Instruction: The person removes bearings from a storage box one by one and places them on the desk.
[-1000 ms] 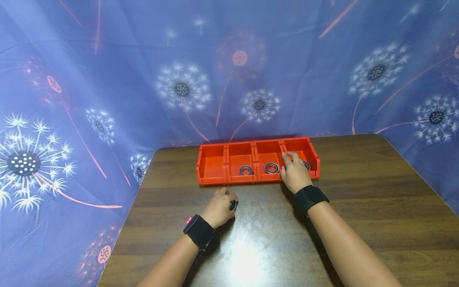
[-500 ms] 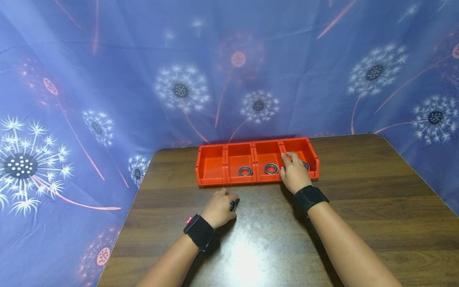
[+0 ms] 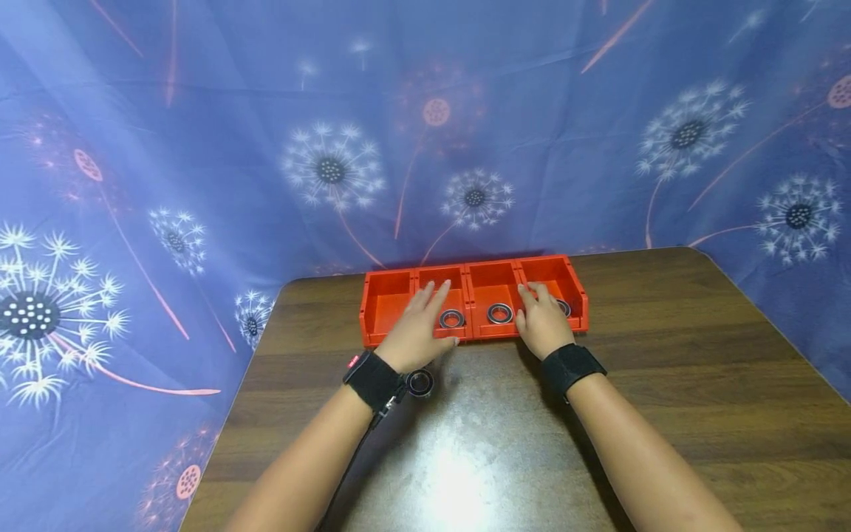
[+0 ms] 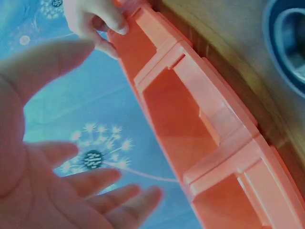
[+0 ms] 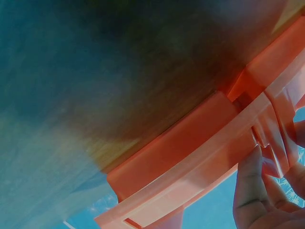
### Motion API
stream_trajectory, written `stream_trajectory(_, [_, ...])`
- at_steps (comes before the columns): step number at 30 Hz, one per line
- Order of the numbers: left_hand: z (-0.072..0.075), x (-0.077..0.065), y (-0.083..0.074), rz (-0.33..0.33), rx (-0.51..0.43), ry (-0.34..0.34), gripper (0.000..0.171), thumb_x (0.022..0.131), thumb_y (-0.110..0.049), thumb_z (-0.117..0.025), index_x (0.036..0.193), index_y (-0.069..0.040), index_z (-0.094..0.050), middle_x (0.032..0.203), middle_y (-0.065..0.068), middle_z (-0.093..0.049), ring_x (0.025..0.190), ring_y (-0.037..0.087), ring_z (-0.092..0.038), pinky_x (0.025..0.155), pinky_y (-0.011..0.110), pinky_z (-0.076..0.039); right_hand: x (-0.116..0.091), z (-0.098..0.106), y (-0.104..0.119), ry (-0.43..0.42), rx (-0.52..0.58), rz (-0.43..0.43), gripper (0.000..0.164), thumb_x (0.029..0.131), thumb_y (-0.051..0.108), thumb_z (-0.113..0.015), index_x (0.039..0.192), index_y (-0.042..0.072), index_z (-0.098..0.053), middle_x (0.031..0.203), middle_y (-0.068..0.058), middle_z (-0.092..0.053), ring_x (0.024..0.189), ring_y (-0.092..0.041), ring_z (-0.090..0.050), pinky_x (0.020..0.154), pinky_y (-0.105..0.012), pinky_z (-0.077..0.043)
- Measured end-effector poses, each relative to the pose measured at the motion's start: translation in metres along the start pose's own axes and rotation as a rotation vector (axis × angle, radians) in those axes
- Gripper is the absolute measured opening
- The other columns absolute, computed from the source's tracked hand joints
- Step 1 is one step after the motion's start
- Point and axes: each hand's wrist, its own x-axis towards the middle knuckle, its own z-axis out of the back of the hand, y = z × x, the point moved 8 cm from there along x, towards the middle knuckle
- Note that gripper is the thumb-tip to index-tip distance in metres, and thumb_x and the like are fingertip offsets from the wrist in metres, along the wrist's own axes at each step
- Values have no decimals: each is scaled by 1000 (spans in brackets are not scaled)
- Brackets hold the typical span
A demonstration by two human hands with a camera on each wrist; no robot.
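A row of red plastic parts bins (image 3: 392, 295) stands at the back of the table. My left hand (image 3: 415, 329) reaches over the second bin from the left, fingers spread and holding nothing. One ball bearing (image 3: 419, 383) lies on the table beside my left wrist. Another bearing (image 3: 452, 319) lies in the second bin, and a third bearing (image 3: 500, 313) in the third bin. My right hand (image 3: 547, 321) pinches the divider (image 5: 276, 126) between the two rightmost bins. Behind its fingers, one more bearing (image 3: 563, 307) shows partly in the rightmost bin.
A wooden table (image 3: 665, 355) extends to both sides and in front of the bins. Blue dandelion-print cloth (image 3: 565, 148) hangs right behind the table and along its left. Each wrist wears a black strap (image 3: 575, 369).
My left hand has let go of the bearing, which now lies on the table, and has moved forward over the second bin with fingers spread. The right hand keeps its place.
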Motion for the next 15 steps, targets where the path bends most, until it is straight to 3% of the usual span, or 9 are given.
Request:
stream_trajectory(3, [-1, 26, 2, 24, -30, 37, 96, 94, -36, -70, 164, -29, -6, 171, 13, -6, 158, 36, -11, 123, 57, -22, -1, 1, -1, 2, -2, -3, 55, 97, 12, -60, 149, -2, -47, 148, -28, -43, 122, -48, -55, 97, -59, -50])
stream_trajectory(6, [-7, 52, 8, 68, -14, 94, 86, 96, -34, -68, 164, -21, -16, 170, 15, -14, 157, 34, -18, 123, 54, -25, -2, 1, -1, 9, 1, -2, 56, 97, 12, -60, 149, -2, -47, 148, -28, -43, 122, -48, -55, 97, -59, -50])
stream_trajectory(10, [-21, 80, 18, 107, 59, 151, 74, 94, -27, -70, 157, -11, -36, 161, 16, -38, 149, 31, -35, 119, 47, -35, -2, 1, 0, 11, 4, -5, 56, 97, 13, -61, 149, -2, -47, 148, -27, -44, 123, -47, -55, 99, -58, -49])
stream_trajectory(15, [-39, 100, 24, 95, 138, 192, 64, 88, -23, -75, 147, -10, -53, 145, 11, -58, 138, 29, -49, 110, 43, -45, -2, 3, 2, 5, -2, -9, 55, 96, 12, -62, 148, -1, -48, 148, -26, -45, 123, -46, -56, 101, -58, -49])
